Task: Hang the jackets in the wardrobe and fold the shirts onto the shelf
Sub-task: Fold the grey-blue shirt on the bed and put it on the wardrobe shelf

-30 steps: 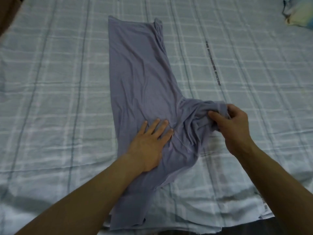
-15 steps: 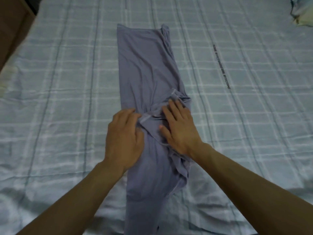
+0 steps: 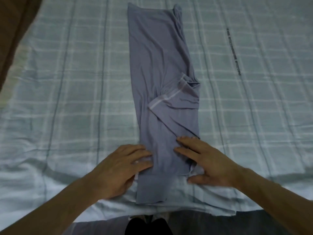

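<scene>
A blue-grey shirt point(image 3: 159, 68) lies on the bed as a long narrow strip, its sides folded inward, with a sleeve hem showing pale across its middle. My left hand point(image 3: 122, 168) lies flat at the strip's left edge near its near end, fingers straight, touching the cloth. My right hand point(image 3: 206, 160) rests flat on the right edge, fingers spread over the fabric and thumb on the sheet beside it. Neither hand grips the shirt.
The bed is covered by a pale blue checked sheet point(image 3: 67, 99) with a line of dark print point(image 3: 234, 51) to the right. A brown surface point(image 3: 15, 22) shows at the far left corner. The bed's near edge point(image 3: 220, 213) runs just below the shirt.
Both hands slid from the middle of the shirt toward me to its near end. The right sleeve, gripped a second ago by the right hand, now lies folded across the strip.
</scene>
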Tool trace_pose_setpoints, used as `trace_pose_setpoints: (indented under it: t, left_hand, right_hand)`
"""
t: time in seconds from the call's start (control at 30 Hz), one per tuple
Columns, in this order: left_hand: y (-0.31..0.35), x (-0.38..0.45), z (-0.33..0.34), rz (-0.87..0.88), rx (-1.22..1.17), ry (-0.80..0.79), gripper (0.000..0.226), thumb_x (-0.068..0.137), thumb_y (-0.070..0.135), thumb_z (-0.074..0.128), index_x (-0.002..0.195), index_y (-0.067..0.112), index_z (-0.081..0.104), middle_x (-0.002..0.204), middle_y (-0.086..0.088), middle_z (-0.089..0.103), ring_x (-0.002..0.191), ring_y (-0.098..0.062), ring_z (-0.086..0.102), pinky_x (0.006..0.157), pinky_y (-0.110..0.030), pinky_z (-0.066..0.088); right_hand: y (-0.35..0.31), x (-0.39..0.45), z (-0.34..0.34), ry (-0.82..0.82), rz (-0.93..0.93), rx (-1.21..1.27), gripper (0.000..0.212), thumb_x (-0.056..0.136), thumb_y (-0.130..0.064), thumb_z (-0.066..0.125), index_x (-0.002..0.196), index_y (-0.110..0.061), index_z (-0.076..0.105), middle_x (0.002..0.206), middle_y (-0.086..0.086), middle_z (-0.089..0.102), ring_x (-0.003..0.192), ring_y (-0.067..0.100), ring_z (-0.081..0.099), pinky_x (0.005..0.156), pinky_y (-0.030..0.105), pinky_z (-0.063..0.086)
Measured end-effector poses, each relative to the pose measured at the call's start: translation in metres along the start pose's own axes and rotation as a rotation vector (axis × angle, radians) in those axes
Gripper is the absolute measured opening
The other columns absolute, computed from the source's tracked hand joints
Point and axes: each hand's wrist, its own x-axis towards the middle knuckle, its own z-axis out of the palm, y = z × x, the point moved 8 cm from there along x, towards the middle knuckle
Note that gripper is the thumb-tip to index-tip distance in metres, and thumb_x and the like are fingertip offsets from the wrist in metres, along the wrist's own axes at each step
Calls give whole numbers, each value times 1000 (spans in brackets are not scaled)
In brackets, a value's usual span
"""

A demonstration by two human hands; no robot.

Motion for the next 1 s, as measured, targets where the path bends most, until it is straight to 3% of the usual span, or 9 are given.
trace_pose_setpoints:
  t: [0.1, 0.2, 0.33, 0.43, 0.5, 0.63, 0.77, 0.87, 1.0]
  left_hand:
    - [5, 14, -3, 28, 45, 15, 60, 71, 29, 77, 129, 27, 62, 140, 2, 56, 131, -21, 50, 107, -35, 41]
    - [11, 19, -14, 71, -73, 129, 23, 88, 31, 66, 109, 24, 70, 121, 4, 65, 112, -16, 60, 98, -30, 44]
    - [-9, 16, -34, -239, -542, 292, 18, 93, 26, 54, 100, 23, 71, 96, 12, 70, 89, -4, 65, 79, -21, 50]
    - [-25, 24, -50, -419, -793, 375, 19, 91, 1, 63, 95, 18, 70, 90, 2, 72, 85, -16, 68, 77, -30, 54]
    - [-38, 36, -73, -451, -798, 464, 13, 88, -1, 63, 88, 11, 67, 81, -7, 68, 75, -23, 64, 69, -38, 53]
    - [-64, 69, -127, -446, -879, 620, 11, 92, 6, 64, 88, 16, 69, 79, 0, 71, 73, -9, 65, 64, -24, 52]
    - [-104, 106, -183, -441, -866, 727, 8, 94, 6, 63, 91, 10, 69, 79, -1, 71, 73, -14, 66, 65, -28, 52]
    - [-146, 136, -222, -454, -855, 785, 11, 93, 4, 63, 88, 11, 69, 70, 14, 68, 66, 0, 61, 61, -17, 47]
    - [-219, 180, -262, -522, -831, 860, 9, 92, 9, 65, 84, 8, 68, 62, 12, 59, 62, -6, 52, 58, -22, 42]
  right_hand:
    - [-7, 9, -8, 91, -25, -109, 65, 74, -32, 81, 133, -16, 60, 145, 14, 49, 132, 32, 50, 104, 44, 47]
    - [-15, 20, -13, 176, -17, -81, 46, 61, -6, 84, 106, -12, 74, 124, 14, 65, 114, 33, 63, 92, 43, 55]
    - [6, 30, -34, 216, 190, 233, 30, 75, -8, 53, 100, -14, 68, 97, 2, 70, 86, 22, 66, 74, 38, 55]
    - [22, 38, -60, 278, 308, 472, 19, 82, -8, 42, 89, -19, 56, 74, -5, 60, 65, 16, 56, 61, 40, 49]
    - [31, 47, -83, 319, 334, 516, 26, 85, 2, 46, 81, -23, 52, 71, -7, 58, 64, 12, 54, 61, 34, 47]
    - [57, 76, -128, 324, 353, 577, 20, 91, 1, 49, 79, -13, 56, 69, -4, 58, 62, 6, 53, 59, 21, 42]
    - [98, 118, -170, 324, 381, 738, 19, 99, -12, 51, 92, 2, 61, 86, 24, 63, 69, 22, 57, 65, 35, 45]
    - [131, 160, -204, 332, 414, 877, 22, 100, -13, 51, 95, 5, 63, 93, 35, 62, 74, 26, 57, 69, 39, 44]
    - [178, 225, -245, 359, 475, 997, 28, 100, -18, 54, 77, -14, 70, 76, 14, 67, 70, 21, 60, 66, 32, 47]
